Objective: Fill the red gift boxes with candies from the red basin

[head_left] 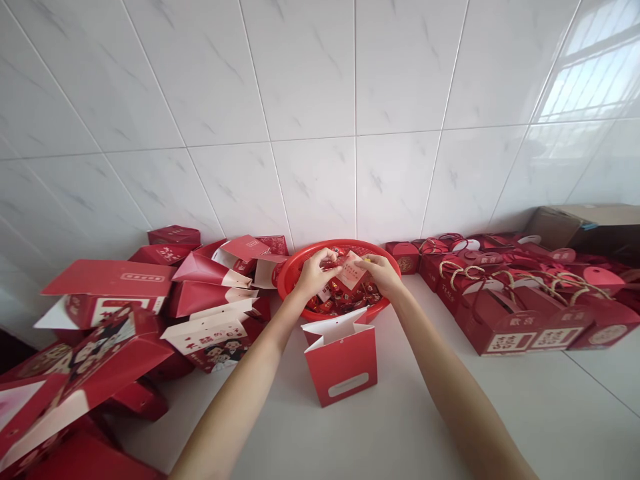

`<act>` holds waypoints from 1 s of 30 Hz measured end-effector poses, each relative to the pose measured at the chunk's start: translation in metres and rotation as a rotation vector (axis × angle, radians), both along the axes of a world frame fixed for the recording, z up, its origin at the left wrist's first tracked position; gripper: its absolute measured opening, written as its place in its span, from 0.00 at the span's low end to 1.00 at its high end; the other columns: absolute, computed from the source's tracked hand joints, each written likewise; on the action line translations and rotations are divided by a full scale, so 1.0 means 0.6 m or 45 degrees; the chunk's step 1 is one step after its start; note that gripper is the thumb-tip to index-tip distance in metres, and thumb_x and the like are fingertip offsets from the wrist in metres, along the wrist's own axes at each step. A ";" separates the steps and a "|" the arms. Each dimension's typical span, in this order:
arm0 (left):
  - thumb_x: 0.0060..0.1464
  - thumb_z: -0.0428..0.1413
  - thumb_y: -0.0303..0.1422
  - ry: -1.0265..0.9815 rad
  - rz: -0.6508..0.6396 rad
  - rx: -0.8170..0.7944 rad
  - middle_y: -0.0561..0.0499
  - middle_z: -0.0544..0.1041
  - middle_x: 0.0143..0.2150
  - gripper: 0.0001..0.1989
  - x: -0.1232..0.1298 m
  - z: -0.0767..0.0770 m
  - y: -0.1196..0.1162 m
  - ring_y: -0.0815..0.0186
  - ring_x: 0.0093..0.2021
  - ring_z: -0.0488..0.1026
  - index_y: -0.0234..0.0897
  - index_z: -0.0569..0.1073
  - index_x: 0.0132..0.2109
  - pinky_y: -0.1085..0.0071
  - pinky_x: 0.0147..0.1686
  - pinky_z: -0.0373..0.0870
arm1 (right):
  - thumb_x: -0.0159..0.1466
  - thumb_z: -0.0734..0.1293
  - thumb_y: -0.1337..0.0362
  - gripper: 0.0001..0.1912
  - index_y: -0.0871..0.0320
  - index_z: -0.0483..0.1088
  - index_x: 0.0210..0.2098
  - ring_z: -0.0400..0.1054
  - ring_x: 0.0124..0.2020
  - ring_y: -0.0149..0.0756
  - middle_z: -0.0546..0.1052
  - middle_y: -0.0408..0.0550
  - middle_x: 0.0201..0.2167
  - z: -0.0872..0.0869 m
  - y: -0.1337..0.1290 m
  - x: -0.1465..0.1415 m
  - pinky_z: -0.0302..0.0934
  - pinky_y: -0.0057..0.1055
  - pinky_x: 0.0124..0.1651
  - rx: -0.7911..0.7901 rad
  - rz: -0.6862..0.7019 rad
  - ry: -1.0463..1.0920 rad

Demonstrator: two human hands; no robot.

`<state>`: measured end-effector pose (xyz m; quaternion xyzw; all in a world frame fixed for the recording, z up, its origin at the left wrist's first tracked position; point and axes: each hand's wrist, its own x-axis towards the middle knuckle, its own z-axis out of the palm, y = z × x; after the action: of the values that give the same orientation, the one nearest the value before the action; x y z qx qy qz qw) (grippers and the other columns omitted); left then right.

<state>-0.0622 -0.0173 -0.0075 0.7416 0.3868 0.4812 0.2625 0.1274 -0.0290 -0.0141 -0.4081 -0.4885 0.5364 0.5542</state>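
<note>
Over a red plastic basket [285, 288] of wrapped sweets [326, 306], my two hands meet around a small pink-red packet [352, 269] with printed writing. The fingers of my left hand [314, 273] pinch its left edge. On the other side, my right hand [383, 274] grips the packet's right edge, with a bit of yellow [368, 261] by the fingertips. Just below the hands, an upright red paper gift bag [342, 371] stands open at the top, in front of the basket. Its inside contents are hidden from me.
Open, unfolded red gift boxes and bags [133, 280] lie heaped on the left. Closed red boxes with rope handles [505, 327] stand in rows at the right. A brown cardboard box [590, 220] sits behind them. The tiled wall [315, 180] borders the white counter [400, 407].
</note>
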 end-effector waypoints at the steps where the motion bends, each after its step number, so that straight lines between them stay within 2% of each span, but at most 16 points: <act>1: 0.48 0.62 0.37 0.040 -0.009 -0.011 0.52 0.77 0.40 0.11 0.001 0.001 -0.002 0.61 0.45 0.75 0.41 0.67 0.33 0.66 0.48 0.72 | 0.46 0.78 0.54 0.20 0.57 0.66 0.20 0.64 0.22 0.28 0.71 0.41 0.20 0.001 0.000 0.000 0.55 0.25 0.22 -0.006 0.030 0.028; 5: 0.46 0.65 0.44 0.192 0.002 -0.030 0.55 0.73 0.33 0.17 0.004 0.004 -0.009 0.64 0.36 0.71 0.40 0.68 0.31 0.69 0.40 0.70 | 0.45 0.79 0.49 0.23 0.57 0.67 0.22 0.65 0.22 0.28 0.72 0.40 0.22 0.009 -0.006 0.001 0.55 0.25 0.23 -0.065 0.110 0.127; 8: 0.46 0.66 0.48 0.275 0.003 -0.054 0.55 0.73 0.31 0.19 0.003 0.003 -0.011 0.65 0.33 0.70 0.40 0.69 0.30 0.69 0.36 0.68 | 0.45 0.80 0.50 0.21 0.58 0.71 0.24 0.68 0.26 0.30 0.74 0.41 0.25 0.013 -0.013 0.002 0.62 0.26 0.28 -0.031 0.212 0.166; 11: 0.46 0.65 0.51 0.317 0.002 -0.090 0.53 0.75 0.32 0.19 0.001 -0.001 -0.008 0.63 0.33 0.71 0.40 0.72 0.30 0.68 0.34 0.68 | 0.43 0.81 0.53 0.20 0.58 0.73 0.25 0.69 0.26 0.30 0.75 0.41 0.24 0.014 -0.017 0.003 0.63 0.26 0.28 -0.003 0.320 0.136; 14: 0.46 0.64 0.52 0.302 0.025 -0.109 0.53 0.75 0.30 0.20 0.001 -0.003 -0.004 0.64 0.31 0.72 0.40 0.73 0.30 0.68 0.33 0.69 | 0.42 0.82 0.55 0.19 0.59 0.74 0.25 0.70 0.26 0.31 0.75 0.41 0.23 0.013 -0.015 0.005 0.63 0.26 0.29 0.004 0.307 0.134; 16: 0.49 0.63 0.53 0.266 0.008 -0.104 0.52 0.77 0.30 0.20 0.002 -0.003 -0.002 0.63 0.31 0.73 0.39 0.74 0.30 0.67 0.33 0.71 | 0.44 0.81 0.54 0.19 0.59 0.74 0.24 0.70 0.27 0.32 0.76 0.42 0.24 0.010 -0.011 0.006 0.65 0.27 0.31 0.021 0.278 0.165; 19: 0.51 0.62 0.52 0.153 -0.055 -0.063 0.48 0.81 0.36 0.19 0.005 0.002 0.003 0.60 0.37 0.78 0.39 0.79 0.33 0.66 0.40 0.74 | 0.44 0.81 0.54 0.18 0.59 0.74 0.23 0.72 0.28 0.35 0.77 0.45 0.24 0.007 -0.007 0.004 0.67 0.31 0.37 0.045 0.255 0.207; 23: 0.51 0.63 0.48 0.060 -0.095 -0.022 0.45 0.83 0.39 0.16 0.015 0.011 0.014 0.56 0.42 0.80 0.38 0.82 0.35 0.62 0.45 0.76 | 0.42 0.81 0.59 0.17 0.60 0.77 0.27 0.74 0.31 0.38 0.80 0.48 0.28 0.001 0.000 -0.002 0.68 0.32 0.38 0.063 0.257 0.234; 25: 0.53 0.62 0.44 0.074 -0.090 0.015 0.45 0.83 0.40 0.13 0.026 0.017 0.020 0.56 0.44 0.80 0.39 0.83 0.36 0.61 0.48 0.76 | 0.42 0.80 0.62 0.16 0.60 0.76 0.28 0.74 0.30 0.37 0.81 0.48 0.29 -0.003 0.007 -0.002 0.68 0.32 0.37 0.057 0.146 0.312; 28: 0.55 0.59 0.35 0.098 -0.086 0.072 0.46 0.83 0.45 0.09 0.049 0.022 0.028 0.56 0.49 0.79 0.40 0.83 0.39 0.60 0.53 0.74 | 0.42 0.76 0.69 0.13 0.57 0.71 0.26 0.73 0.27 0.33 0.78 0.43 0.24 -0.007 0.022 0.004 0.67 0.29 0.33 0.007 -0.262 0.564; 30: 0.54 0.57 0.30 0.199 -0.121 0.064 0.47 0.84 0.44 0.10 0.064 0.020 0.031 0.57 0.48 0.80 0.41 0.83 0.39 0.61 0.52 0.74 | 0.42 0.74 0.71 0.13 0.55 0.68 0.24 0.72 0.26 0.32 0.76 0.40 0.22 -0.008 0.032 0.010 0.68 0.29 0.32 -0.030 -0.524 0.735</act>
<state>-0.0236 0.0014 0.0047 0.8008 0.3582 0.4183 0.2354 0.1335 -0.0101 -0.0187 -0.3359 -0.2131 0.5123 0.7611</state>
